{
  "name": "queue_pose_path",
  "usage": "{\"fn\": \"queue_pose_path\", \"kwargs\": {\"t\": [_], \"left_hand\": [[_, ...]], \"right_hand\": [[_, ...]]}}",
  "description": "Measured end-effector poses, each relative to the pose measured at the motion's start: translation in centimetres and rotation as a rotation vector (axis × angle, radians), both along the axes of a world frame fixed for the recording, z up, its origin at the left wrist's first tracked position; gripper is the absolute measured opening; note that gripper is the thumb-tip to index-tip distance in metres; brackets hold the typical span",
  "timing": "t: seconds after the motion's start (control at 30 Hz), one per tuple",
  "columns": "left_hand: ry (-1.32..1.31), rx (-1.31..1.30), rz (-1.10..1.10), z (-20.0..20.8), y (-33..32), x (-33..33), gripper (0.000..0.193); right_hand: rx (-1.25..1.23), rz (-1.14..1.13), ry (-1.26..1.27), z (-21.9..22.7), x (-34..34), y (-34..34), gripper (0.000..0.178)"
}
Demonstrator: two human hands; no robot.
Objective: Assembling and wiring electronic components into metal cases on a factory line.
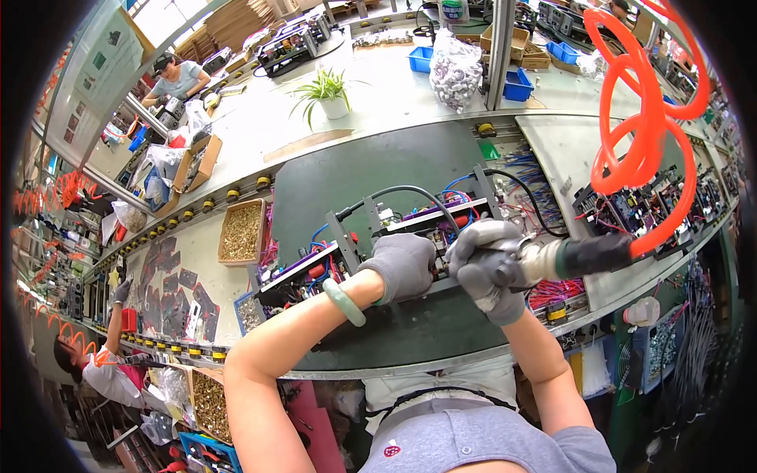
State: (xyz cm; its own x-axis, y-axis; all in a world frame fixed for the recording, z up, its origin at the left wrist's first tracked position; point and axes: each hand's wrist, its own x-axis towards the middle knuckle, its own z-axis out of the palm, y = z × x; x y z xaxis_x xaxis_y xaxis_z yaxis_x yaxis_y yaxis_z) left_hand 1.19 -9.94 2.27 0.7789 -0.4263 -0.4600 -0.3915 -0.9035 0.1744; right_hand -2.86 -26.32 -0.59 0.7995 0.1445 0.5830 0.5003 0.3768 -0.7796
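My right hand [487,272], in a grey glove, is wrapped round a pneumatic screwdriver [544,262]. The tool lies nearly level, and its dark tail end joins a coiled orange air hose [643,150]. Close beside it my left hand [400,266], also gloved, is curled in at the near edge of an open electronic unit [307,266]. What its fingers hold, if anything, is hidden. The unit has dark metal brackets, a black handle [410,191], circuit parts and red and blue wires. The screwdriver's tip cannot be made out behind my fingers.
A dark green mat [378,162] lies under the unit. Left of it stands a box of small brass-coloured parts [242,231]; red wires [556,293] lie to the right. More open units [639,205] stand far right. A potted plant [334,104] is behind. Two people work at the left.
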Motion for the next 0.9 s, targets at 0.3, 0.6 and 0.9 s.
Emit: {"fn": "queue_pose_path", "kwargs": {"t": [0.3,0.6,0.9], "left_hand": [[-0.116,-0.267,-0.137,-3.5,2.3,0.4,0.025],[-0.221,-0.290,-0.086,-3.2,1.8,-0.9,0.029],[-1.131,-0.249,0.734,-2.3,21.4,-12.6,0.065]], "right_hand": [[-0.200,-0.039,0.022,2.3,1.9,3.2,0.032],[-0.069,0.086,0.099,2.4,2.2,3.4,0.027],[0.160,0.292,0.685,7.4,-3.2,-0.4,0.025]]}}
